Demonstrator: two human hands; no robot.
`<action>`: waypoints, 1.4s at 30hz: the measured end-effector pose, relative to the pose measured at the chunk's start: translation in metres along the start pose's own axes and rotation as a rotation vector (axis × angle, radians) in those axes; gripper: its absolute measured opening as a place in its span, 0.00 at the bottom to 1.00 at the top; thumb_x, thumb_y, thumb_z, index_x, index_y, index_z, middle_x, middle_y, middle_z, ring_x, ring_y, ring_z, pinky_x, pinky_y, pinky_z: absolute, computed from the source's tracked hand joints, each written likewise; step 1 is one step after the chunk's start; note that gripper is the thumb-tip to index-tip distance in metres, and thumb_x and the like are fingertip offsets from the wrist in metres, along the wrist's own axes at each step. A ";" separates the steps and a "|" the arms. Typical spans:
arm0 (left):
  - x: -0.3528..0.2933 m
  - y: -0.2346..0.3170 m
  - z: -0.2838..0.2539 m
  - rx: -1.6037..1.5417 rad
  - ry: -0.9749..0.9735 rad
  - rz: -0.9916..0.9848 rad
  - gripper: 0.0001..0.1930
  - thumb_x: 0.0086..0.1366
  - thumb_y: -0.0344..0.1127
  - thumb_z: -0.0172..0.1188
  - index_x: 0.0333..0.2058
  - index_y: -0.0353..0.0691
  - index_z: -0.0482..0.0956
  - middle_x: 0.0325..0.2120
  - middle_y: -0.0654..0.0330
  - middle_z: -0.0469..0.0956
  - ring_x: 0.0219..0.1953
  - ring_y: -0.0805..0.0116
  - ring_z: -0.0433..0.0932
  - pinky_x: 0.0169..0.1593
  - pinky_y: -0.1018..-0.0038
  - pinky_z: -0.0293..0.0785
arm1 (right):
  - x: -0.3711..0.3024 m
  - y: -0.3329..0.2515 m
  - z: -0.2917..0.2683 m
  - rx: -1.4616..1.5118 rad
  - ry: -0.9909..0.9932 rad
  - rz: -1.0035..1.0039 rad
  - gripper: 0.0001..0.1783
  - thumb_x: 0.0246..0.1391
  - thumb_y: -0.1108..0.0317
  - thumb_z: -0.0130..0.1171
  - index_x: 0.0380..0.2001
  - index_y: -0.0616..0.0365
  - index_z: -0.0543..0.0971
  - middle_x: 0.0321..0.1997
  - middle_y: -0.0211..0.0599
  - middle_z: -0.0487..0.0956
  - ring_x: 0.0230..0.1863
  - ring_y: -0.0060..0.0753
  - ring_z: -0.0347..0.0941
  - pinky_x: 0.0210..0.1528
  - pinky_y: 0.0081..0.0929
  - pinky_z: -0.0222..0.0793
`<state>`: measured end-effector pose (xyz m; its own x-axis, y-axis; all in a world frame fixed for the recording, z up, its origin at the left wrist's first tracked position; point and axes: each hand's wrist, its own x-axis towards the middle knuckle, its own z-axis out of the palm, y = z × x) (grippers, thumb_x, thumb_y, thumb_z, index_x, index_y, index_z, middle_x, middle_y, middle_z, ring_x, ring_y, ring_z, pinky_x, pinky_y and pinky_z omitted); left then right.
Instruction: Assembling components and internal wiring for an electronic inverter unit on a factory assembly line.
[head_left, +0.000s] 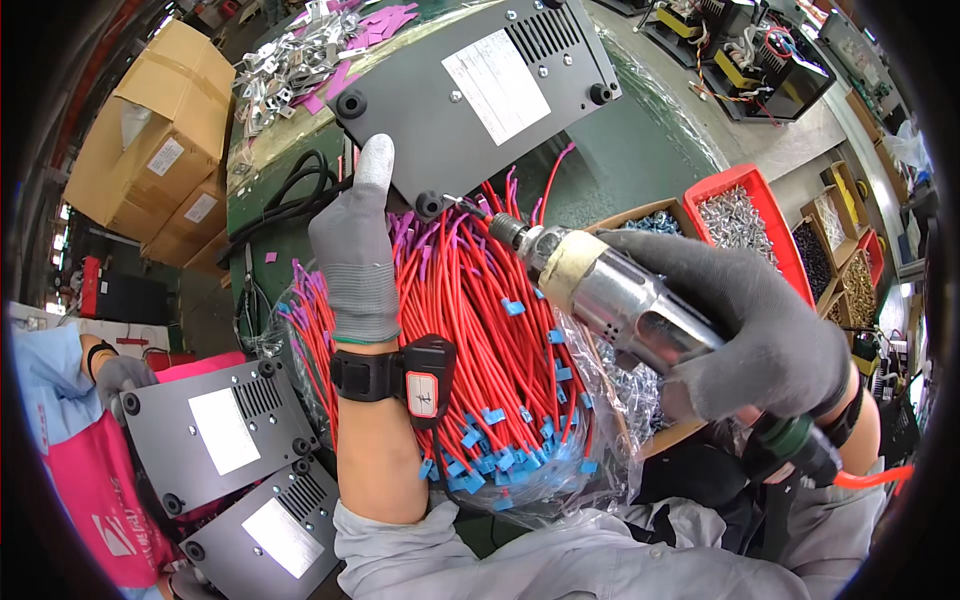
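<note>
A dark grey metal case with vent slots, a white label and black rubber feet lies tilted across the far side of the bench. My left hand, in a grey glove, grips its near left edge, thumb against the side and fingers hidden. In my gloved right hand is a silver power screwdriver with a red hose at its rear. Its bit reaches the rubber foot at the case's near corner; whether it sits in the screw I cannot tell. Below lies a large bundle of red wires.
A red bin of silver screws stands right, beside a cardboard box of bagged small parts. Metal brackets lie at the far left, near cartons. At lower left a co-worker's gloved hand touches another grey case.
</note>
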<state>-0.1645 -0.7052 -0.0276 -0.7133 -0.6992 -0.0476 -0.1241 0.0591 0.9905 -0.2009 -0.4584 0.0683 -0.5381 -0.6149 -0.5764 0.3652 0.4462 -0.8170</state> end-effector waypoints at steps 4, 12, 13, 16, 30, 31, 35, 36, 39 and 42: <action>0.006 -0.003 0.002 0.013 0.040 0.008 0.23 0.63 0.51 0.60 0.19 0.35 0.79 0.16 0.65 0.77 0.19 0.81 0.70 0.24 0.78 0.66 | -0.001 -0.022 -0.008 -0.113 -0.001 0.017 0.53 0.14 0.70 0.59 0.58 0.68 0.67 0.45 0.38 0.76 0.44 0.29 0.72 0.52 0.23 0.64; 0.004 -0.004 0.002 0.075 0.096 -0.034 0.23 0.62 0.51 0.61 0.21 0.33 0.79 0.15 0.66 0.76 0.18 0.81 0.68 0.23 0.77 0.64 | 0.005 -0.042 -0.019 -0.225 -0.035 0.068 0.55 0.16 0.70 0.63 0.61 0.68 0.64 0.45 0.46 0.76 0.41 0.36 0.76 0.48 0.34 0.73; 0.003 -0.003 0.001 0.132 0.092 -0.013 0.23 0.63 0.51 0.61 0.22 0.33 0.80 0.16 0.65 0.76 0.18 0.81 0.68 0.23 0.77 0.65 | 0.005 -0.042 -0.020 -0.216 -0.039 0.066 0.55 0.16 0.70 0.64 0.61 0.69 0.64 0.46 0.47 0.76 0.40 0.36 0.77 0.48 0.34 0.74; 0.004 -0.006 0.002 0.087 0.072 0.006 0.23 0.63 0.51 0.60 0.23 0.33 0.80 0.17 0.65 0.77 0.18 0.80 0.69 0.23 0.77 0.66 | 0.006 -0.041 -0.025 -0.282 -0.060 0.042 0.56 0.16 0.69 0.65 0.61 0.69 0.64 0.45 0.47 0.76 0.40 0.36 0.77 0.47 0.33 0.74; 0.006 -0.008 0.003 -0.023 0.083 0.003 0.22 0.64 0.49 0.59 0.23 0.33 0.80 0.16 0.64 0.77 0.19 0.81 0.71 0.24 0.77 0.67 | 0.008 -0.036 -0.027 -0.196 -0.052 0.085 0.45 0.30 0.80 0.58 0.61 0.63 0.66 0.45 0.44 0.78 0.40 0.33 0.77 0.46 0.28 0.75; 0.010 -0.012 0.000 0.063 0.098 -0.023 0.22 0.63 0.50 0.59 0.23 0.33 0.80 0.16 0.64 0.77 0.19 0.81 0.71 0.24 0.77 0.67 | 0.010 -0.035 -0.027 -0.217 -0.053 0.075 0.43 0.31 0.82 0.56 0.61 0.62 0.67 0.45 0.44 0.78 0.40 0.33 0.77 0.46 0.27 0.75; 0.014 -0.018 -0.003 0.192 0.087 -0.021 0.23 0.64 0.51 0.59 0.23 0.33 0.80 0.14 0.64 0.74 0.18 0.81 0.69 0.24 0.77 0.66 | 0.008 -0.037 -0.029 -0.155 -0.035 0.165 0.46 0.27 0.80 0.58 0.60 0.63 0.67 0.43 0.43 0.78 0.39 0.31 0.77 0.44 0.27 0.75; 0.014 -0.020 -0.002 0.181 0.081 0.000 0.23 0.64 0.51 0.59 0.23 0.33 0.80 0.14 0.64 0.74 0.18 0.82 0.69 0.24 0.77 0.66 | 0.010 -0.037 -0.032 -0.151 -0.075 0.137 0.47 0.26 0.80 0.58 0.60 0.63 0.67 0.42 0.43 0.77 0.39 0.31 0.76 0.43 0.27 0.75; 0.012 -0.022 0.000 0.142 0.065 0.067 0.24 0.64 0.50 0.58 0.22 0.32 0.80 0.13 0.64 0.74 0.18 0.82 0.69 0.23 0.77 0.66 | 0.011 -0.042 -0.028 -0.202 -0.101 0.123 0.49 0.22 0.78 0.58 0.60 0.65 0.67 0.40 0.42 0.76 0.37 0.29 0.74 0.41 0.25 0.74; 0.011 -0.029 -0.002 0.100 0.064 0.130 0.24 0.65 0.50 0.58 0.22 0.32 0.79 0.13 0.65 0.73 0.18 0.82 0.68 0.23 0.77 0.66 | 0.016 -0.044 -0.012 -0.238 -0.095 0.179 0.49 0.20 0.76 0.57 0.59 0.66 0.67 0.39 0.40 0.76 0.35 0.28 0.73 0.39 0.23 0.72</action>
<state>-0.1671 -0.7162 -0.0563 -0.6830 -0.7246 0.0916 -0.1036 0.2202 0.9699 -0.2348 -0.4800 0.0955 -0.4035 -0.5659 -0.7190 0.2533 0.6860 -0.6821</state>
